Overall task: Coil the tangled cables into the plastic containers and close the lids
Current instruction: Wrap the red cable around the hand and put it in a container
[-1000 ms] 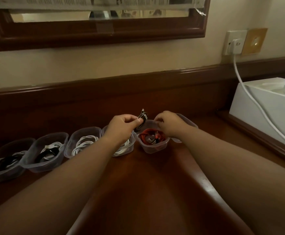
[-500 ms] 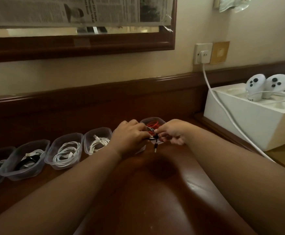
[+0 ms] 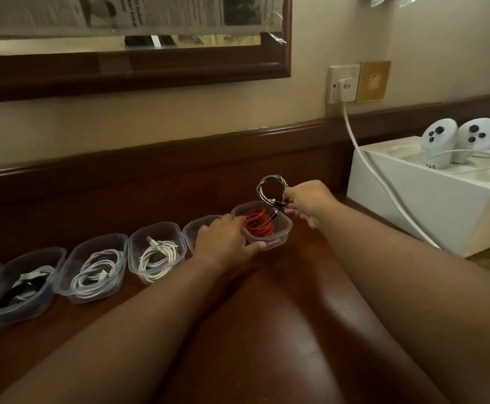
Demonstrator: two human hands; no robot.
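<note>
Right hand (image 3: 306, 204) pinches the striped coil (image 3: 271, 189) above the red-cable container (image 3: 262, 225); left hand (image 3: 223, 243) apparently grips its rim. Lower the coil flat, keeping loops together.

A glossy dark brown wooden surface (image 3: 267, 330) meets a raised wooden back rail (image 3: 150, 182) under a cream wall (image 3: 179, 118), where a dark-framed mirror (image 3: 138, 65) hangs, newspaper (image 3: 121, 13) taped over it, in dim warm light
</note>
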